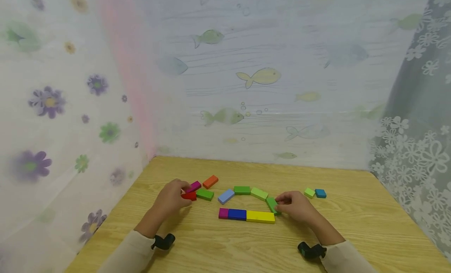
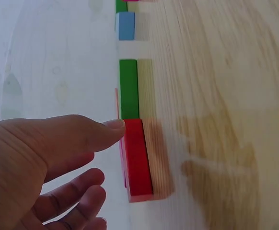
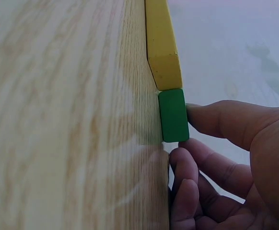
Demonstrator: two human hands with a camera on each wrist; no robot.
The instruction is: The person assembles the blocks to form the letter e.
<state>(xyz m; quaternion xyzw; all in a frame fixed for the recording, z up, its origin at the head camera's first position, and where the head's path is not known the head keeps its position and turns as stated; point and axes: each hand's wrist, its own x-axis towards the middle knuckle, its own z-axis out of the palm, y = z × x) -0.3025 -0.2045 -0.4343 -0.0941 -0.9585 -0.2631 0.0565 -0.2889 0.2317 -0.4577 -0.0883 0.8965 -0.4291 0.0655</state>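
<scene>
In the head view, my left hand (image 1: 172, 198) is at a red block (image 1: 189, 196), its thumb on one side and index finger behind. The left wrist view shows the thumb tip on the top edge of the red block (image 2: 138, 160); the index fingertip is hidden. A magenta block (image 1: 194, 186) and a green block (image 1: 205, 194) lie against the red one. On the other side, my right hand (image 1: 294, 205) pinches a green block (image 1: 272, 205) between thumb and index finger. This block ends an arc with a light green block (image 1: 259, 193), another green block (image 1: 242, 190) and a light blue block (image 1: 226, 196).
In front of the arc runs a straight row of a magenta block (image 1: 223, 213), a dark blue block (image 1: 237, 214) and a yellow block (image 1: 260, 216). An orange block (image 1: 210, 182) lies behind left. Light green (image 1: 309, 193) and blue (image 1: 320, 193) blocks sit at right. Curtains (image 1: 264, 120) border the table.
</scene>
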